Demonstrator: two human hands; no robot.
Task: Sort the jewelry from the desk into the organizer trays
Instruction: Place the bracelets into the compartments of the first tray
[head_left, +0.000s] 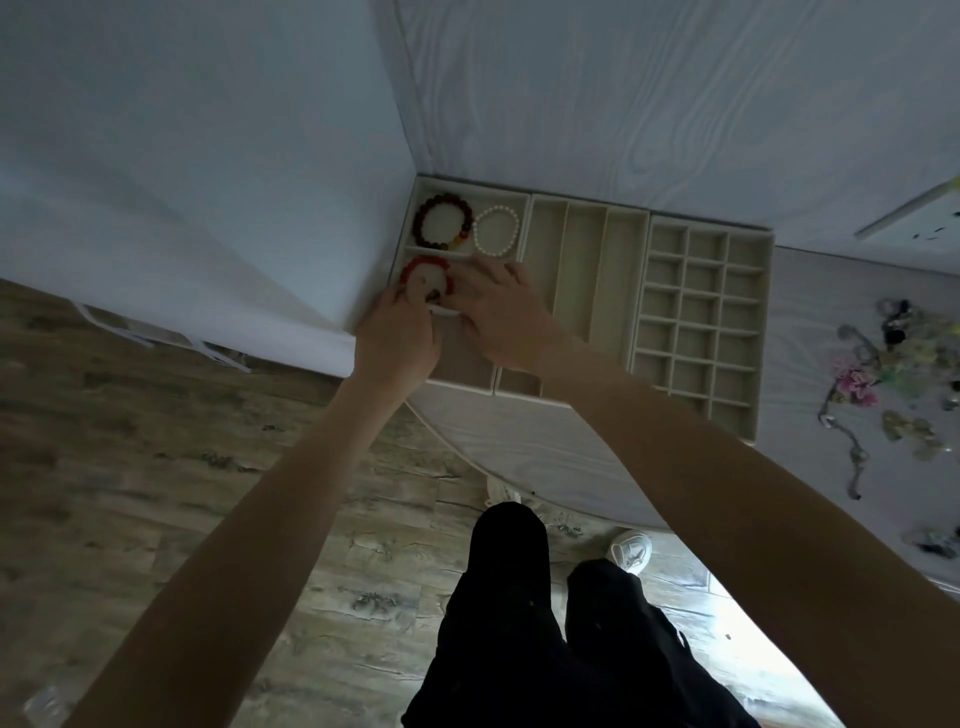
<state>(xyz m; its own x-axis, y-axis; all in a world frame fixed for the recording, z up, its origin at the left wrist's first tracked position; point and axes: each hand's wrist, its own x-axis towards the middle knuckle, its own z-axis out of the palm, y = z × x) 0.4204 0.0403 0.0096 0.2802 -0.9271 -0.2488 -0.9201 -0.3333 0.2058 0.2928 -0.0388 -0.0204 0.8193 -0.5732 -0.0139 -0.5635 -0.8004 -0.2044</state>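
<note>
Holding two bracelets, left tray (522, 218); hands (400, 332) at third.

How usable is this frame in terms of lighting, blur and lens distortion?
Head view: dim and bluish overall, bright glare on the floor at lower right; wide-angle bending curves the desk edge; loose jewelry at the right margin is soft; both hands slightly blurred.

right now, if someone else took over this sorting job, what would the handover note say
Left hand and right hand: both at the left tray, settling a red bead bracelet into its second compartment; exact grip hidden.
Done: dark bead bracelet and pearl bracelet lie in that tray's far compartments.
Middle tray and grid tray hold nothing.
Left: the jewelry pile on the desk to the right.
</note>
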